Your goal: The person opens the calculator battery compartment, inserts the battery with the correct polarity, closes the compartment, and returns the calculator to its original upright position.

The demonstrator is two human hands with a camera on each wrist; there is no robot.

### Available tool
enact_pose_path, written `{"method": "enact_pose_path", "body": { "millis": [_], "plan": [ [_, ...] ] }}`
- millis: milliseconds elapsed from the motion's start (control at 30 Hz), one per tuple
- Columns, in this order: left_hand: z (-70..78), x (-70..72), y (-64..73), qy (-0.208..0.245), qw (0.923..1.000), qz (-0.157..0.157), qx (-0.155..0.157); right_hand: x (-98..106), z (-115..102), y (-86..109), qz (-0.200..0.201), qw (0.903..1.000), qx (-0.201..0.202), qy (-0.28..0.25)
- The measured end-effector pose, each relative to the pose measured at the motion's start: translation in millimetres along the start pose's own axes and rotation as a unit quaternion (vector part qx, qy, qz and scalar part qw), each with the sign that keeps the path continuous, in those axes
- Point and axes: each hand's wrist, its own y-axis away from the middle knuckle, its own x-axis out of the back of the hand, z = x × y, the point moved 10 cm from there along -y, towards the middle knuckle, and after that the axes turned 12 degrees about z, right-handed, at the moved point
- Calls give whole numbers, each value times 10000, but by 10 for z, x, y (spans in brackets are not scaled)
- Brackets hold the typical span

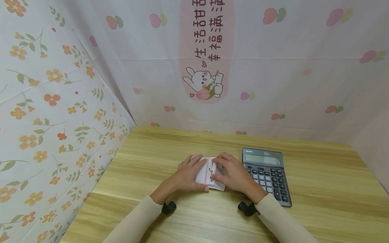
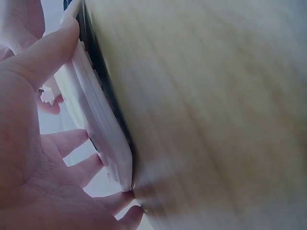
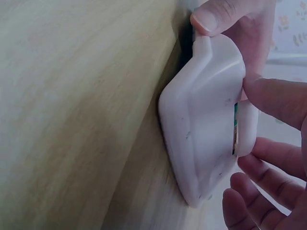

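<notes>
A white calculator lies face down on the wooden table, dark keys showing along its underside in the left wrist view. My left hand grips its body, thumb at the near edge and fingers over the far side. With thumb and fingertips, my right hand pinches a small white battery cover over the back of the calculator. Beneath the cover, a narrow gap shows a green and copper-coloured battery. The right fingers partly hide the cover in the head view.
A grey desk calculator lies face up just right of the white one, partly under my right hand and wrist. Patterned cloth hangs behind the wooden table and on its left side.
</notes>
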Motion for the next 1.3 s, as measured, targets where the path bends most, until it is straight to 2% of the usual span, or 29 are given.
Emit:
{"method": "enact_pose_path", "body": {
  "millis": [700,1033,1300],
  "plan": [
    [-4,6,-1,20,10000,9,17,-23,111,21,124,9966,-556,-601],
    [2,5,-3,-11,10000,17,10,-50,120,68,83,9957,-737,-561],
    [-16,-12,-11,-38,10000,-7,24,-41,61,106,116,9984,-515,-196]
  ]
}}
